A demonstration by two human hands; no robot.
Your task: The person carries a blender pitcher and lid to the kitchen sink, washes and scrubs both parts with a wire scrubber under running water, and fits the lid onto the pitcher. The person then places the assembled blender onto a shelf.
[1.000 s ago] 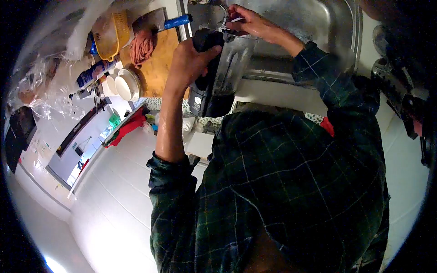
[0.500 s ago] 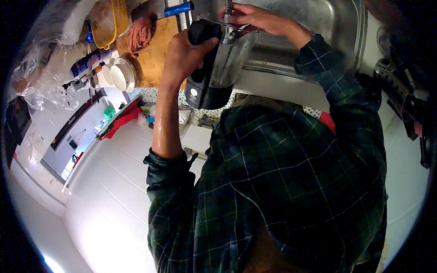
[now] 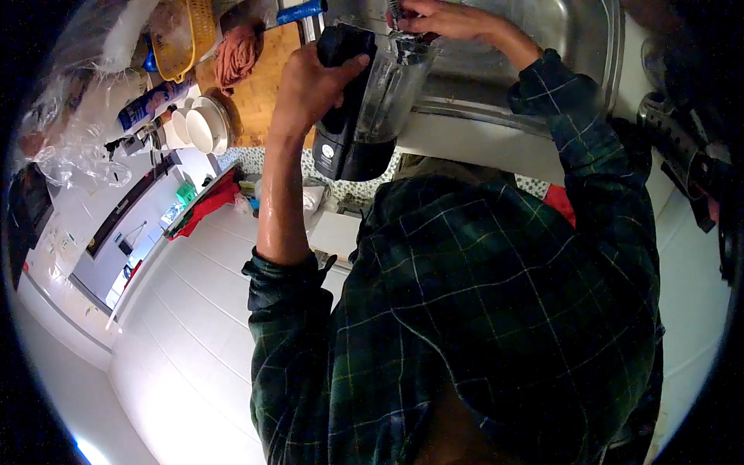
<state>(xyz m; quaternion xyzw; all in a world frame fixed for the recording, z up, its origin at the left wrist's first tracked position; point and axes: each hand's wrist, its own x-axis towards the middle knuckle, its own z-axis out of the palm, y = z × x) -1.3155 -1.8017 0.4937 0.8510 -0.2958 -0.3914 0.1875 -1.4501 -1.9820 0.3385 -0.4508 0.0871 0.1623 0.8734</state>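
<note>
My left hand (image 3: 310,85) is wrapped around the black handle of a clear blender jar (image 3: 387,93) with a black base, tilted over the sink's near edge. At the jar's mouth, my right hand (image 3: 438,19) has its fingers curled around a coiled-spring faucet hose (image 3: 394,11). A bright, whitish patch shows inside the jar just below the hose, perhaps water. The right fingertips are partly cut off by the top of the view.
A steel sink (image 3: 496,101) lies beyond the jar. To the left are a wooden board (image 3: 260,101) with a brown cloth (image 3: 236,58), white bowls (image 3: 203,130), a yellow basket (image 3: 203,31) and a blue-handled tool (image 3: 302,11). Knives in a rack (image 3: 666,124) hang at right.
My right hand has shifted up and slightly right with the faucet hose. The jar, in my left hand, has moved up slightly.
</note>
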